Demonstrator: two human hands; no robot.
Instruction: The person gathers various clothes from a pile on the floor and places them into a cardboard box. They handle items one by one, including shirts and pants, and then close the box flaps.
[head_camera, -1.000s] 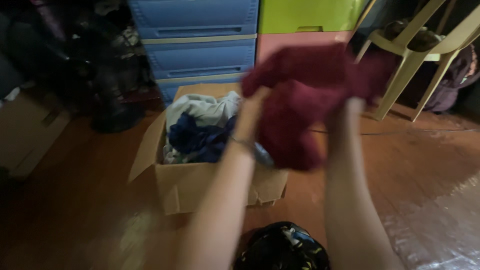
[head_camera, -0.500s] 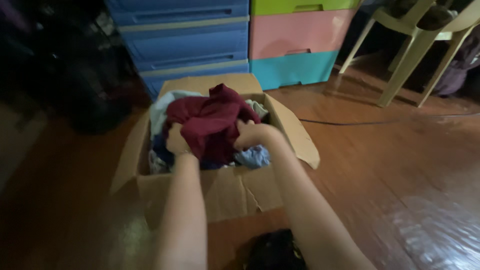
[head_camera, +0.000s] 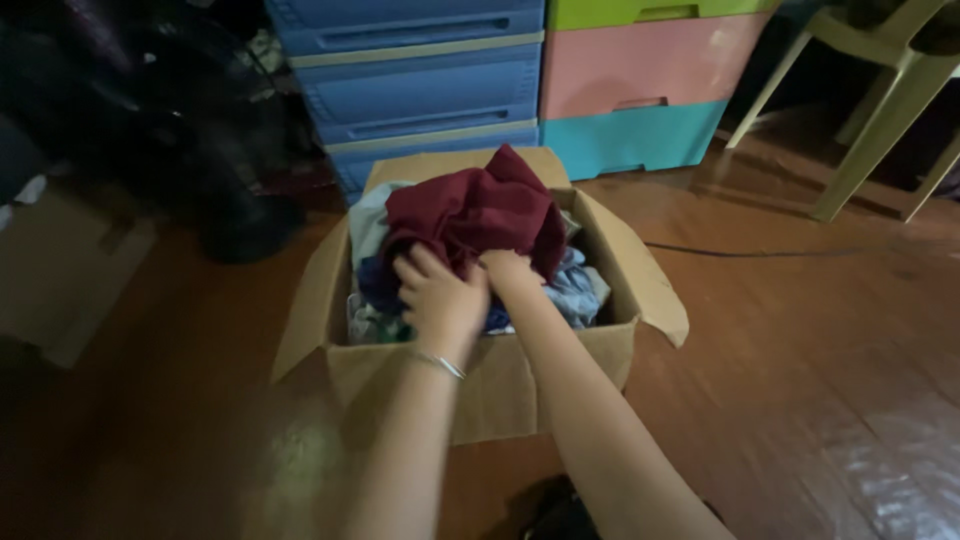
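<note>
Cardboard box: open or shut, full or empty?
Open and full: the cardboard box has flaps splayed outward, clothes heaped above its rim, the maroon garment on top.

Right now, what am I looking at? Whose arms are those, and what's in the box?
A person wears a camera on their head, so you look down along their own two arms. The left hand and right hand both rest on a dark red cloth, which lies on top of other clothes in an open cardboard box. How firm either grip is cannot be told. The box stands on a wooden floor. Behind it are blue drawers, pink and teal drawers, and a pale plastic chair.
</note>
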